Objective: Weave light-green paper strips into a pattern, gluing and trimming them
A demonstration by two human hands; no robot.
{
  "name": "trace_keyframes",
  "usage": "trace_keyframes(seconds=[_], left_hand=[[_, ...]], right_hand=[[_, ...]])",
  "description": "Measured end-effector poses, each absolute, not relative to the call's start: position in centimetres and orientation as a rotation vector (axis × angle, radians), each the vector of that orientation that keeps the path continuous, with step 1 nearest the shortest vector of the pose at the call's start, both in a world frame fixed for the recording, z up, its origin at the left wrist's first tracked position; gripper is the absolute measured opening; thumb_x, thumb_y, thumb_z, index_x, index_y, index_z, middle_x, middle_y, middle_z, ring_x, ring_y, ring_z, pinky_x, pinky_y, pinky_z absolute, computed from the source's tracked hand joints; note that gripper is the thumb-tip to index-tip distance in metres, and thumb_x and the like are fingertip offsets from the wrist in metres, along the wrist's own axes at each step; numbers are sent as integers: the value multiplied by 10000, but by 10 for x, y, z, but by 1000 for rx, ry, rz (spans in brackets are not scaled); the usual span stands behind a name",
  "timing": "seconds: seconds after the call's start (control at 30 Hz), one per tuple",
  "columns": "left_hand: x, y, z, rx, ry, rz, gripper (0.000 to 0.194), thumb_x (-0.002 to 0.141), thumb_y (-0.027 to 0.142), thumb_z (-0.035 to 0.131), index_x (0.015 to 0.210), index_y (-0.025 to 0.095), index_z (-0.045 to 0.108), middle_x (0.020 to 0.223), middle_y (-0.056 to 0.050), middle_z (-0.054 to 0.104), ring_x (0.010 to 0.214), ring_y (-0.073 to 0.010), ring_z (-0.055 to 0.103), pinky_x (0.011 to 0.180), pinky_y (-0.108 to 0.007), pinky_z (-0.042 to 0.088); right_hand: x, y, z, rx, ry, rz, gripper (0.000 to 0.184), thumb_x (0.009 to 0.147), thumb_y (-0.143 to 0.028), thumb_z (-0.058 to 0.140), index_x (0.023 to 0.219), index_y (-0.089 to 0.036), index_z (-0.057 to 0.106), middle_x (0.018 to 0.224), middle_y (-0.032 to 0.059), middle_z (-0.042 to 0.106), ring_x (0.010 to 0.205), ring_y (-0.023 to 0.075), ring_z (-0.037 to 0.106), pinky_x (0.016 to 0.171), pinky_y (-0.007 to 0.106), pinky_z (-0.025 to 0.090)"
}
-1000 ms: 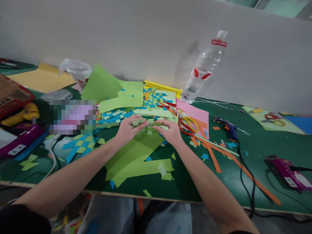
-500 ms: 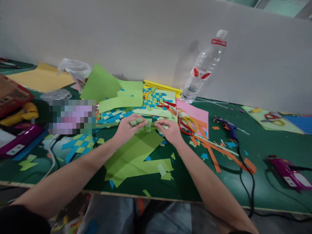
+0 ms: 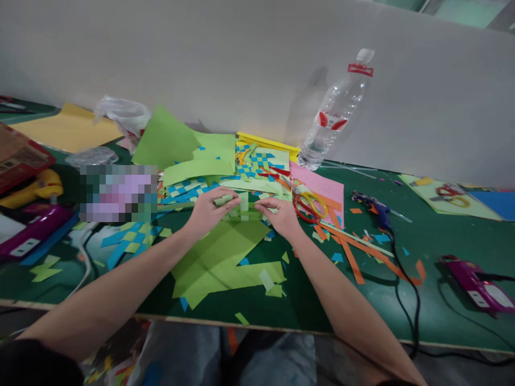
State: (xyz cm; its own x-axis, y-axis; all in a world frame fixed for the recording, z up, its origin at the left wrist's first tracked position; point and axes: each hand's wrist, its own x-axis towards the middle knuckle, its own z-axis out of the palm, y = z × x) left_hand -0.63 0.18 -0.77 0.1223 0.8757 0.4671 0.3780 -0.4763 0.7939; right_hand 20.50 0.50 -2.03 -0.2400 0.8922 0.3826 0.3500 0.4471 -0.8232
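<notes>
My left hand is closed on one side of a small woven piece of green paper strips, its fingers curled round the edge. A pale green strip stands up through the weave between the hands. On the other side, my right hand pinches the end of the piece between thumb and fingertips. Beneath both hands lies a larger green paper sheet with angled edges. Red and yellow-handled scissors rest just right of my right hand. Behind my left hand are blue and green checkered paper weaves.
A clear plastic bottle stands by the grey partition. Orange strips, a blue glue gun with a black cable and a purple power strip lie right. At left are another purple power strip and a cardboard box.
The pale strip in the weave shows taller between my hands, and the woven piece has shifted slightly. Both hands stay almost in place. The far orange strip's end now curls up.
</notes>
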Motion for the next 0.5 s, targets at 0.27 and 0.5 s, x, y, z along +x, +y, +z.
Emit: trace_keyframes(seconds=[0.27, 0.5], left_hand=[[-3, 0, -4, 1666, 1255, 1180, 300, 742, 424, 692, 904, 171, 694, 725, -43, 669, 613, -162, 581, 564, -266, 464], [-5, 3, -8, 1640, 1279, 1133, 320, 784, 470, 639, 855, 161, 685, 715, -35, 627, 606, -144, 538, 544, -256, 405]], right_hand=[[212, 8, -21, -1086, -1801, 674, 163, 821, -347, 632, 818, -218, 732, 853, 20, 746, 838, 184, 690, 794, 304, 530], [211, 9, -25, -1106, -1803, 701, 259, 780, -389, 666, 961, -205, 696, 939, 41, 731, 857, 183, 676, 833, 334, 530]])
